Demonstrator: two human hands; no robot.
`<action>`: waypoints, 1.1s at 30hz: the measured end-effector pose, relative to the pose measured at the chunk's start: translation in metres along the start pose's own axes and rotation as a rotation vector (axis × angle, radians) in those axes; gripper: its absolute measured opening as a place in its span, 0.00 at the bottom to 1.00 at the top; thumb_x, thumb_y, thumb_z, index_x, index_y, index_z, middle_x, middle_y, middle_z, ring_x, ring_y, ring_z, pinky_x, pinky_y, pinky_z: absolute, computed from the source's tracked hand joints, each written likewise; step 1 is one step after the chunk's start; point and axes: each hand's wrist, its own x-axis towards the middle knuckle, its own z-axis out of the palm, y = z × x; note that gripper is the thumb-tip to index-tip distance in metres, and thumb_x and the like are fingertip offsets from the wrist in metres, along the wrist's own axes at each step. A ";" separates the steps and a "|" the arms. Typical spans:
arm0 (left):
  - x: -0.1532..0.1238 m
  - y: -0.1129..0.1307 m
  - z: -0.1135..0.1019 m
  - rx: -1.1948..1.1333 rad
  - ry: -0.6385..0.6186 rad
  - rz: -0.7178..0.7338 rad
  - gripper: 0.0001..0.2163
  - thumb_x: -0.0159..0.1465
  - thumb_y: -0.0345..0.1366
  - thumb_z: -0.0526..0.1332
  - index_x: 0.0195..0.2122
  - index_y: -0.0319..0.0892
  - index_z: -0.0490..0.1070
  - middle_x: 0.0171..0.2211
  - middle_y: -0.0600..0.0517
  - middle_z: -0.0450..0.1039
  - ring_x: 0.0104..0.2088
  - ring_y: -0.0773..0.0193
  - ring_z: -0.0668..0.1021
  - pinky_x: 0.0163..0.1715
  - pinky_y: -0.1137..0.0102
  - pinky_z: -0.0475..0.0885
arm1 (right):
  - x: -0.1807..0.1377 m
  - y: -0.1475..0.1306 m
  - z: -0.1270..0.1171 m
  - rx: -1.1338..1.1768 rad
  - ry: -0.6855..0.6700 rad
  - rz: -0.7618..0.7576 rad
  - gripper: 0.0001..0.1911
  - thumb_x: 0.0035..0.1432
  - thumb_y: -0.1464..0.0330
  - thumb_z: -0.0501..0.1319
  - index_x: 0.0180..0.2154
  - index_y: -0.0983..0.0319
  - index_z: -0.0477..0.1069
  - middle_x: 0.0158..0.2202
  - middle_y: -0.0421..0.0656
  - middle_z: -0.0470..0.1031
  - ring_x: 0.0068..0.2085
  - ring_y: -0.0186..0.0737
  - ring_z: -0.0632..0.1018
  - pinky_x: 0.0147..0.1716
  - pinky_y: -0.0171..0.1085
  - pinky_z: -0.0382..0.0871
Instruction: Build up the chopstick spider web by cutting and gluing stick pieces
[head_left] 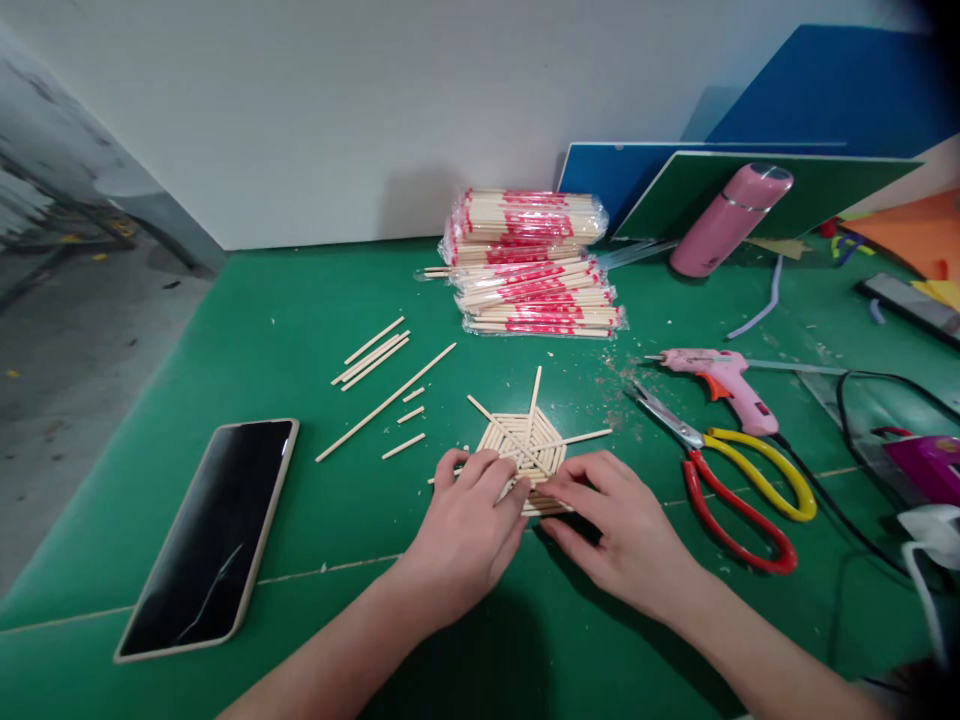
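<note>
A hexagonal web of pale wooden sticks (pixel 553 452) lies at the middle of the green table, several longer sticks sticking out past its edge. My left hand (pixel 465 515) rests over its left near side, fingers curled and closed on the sticks. From the right, my right hand (pixel 619 515) holds the near right edge, thumb low and fingers above; the fingertips are partly hidden. Left of the web lie a long stick (pixel 385 402), short cut pieces (pixel 405 446) and a group of medium sticks (pixel 375 358).
Wrapped chopstick bundles (pixel 536 270) stand at the back. To the right are scissors (pixel 739 470), a pink glue gun (pixel 724 380) with its cord (pixel 832 510), and a pink flask (pixel 731 220). A phone (pixel 210 540) lies at left. Boards (pixel 780 190) lean behind.
</note>
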 end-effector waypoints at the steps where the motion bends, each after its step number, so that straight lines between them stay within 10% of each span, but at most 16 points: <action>1: 0.000 0.000 0.000 -0.001 -0.004 0.000 0.11 0.60 0.32 0.51 0.43 0.42 0.67 0.41 0.46 0.67 0.45 0.54 0.66 0.45 0.54 0.56 | 0.002 0.000 0.001 -0.013 -0.035 0.007 0.13 0.52 0.68 0.58 0.41 0.58 0.69 0.36 0.43 0.69 0.38 0.40 0.68 0.36 0.40 0.64; 33: -0.009 -0.015 0.001 -0.189 0.052 0.049 0.14 0.60 0.28 0.50 0.48 0.43 0.62 0.46 0.51 0.70 0.48 0.62 0.67 0.47 0.62 0.54 | 0.005 0.003 0.004 -0.043 -0.043 0.057 0.09 0.50 0.68 0.59 0.36 0.57 0.72 0.33 0.43 0.66 0.36 0.40 0.66 0.33 0.39 0.60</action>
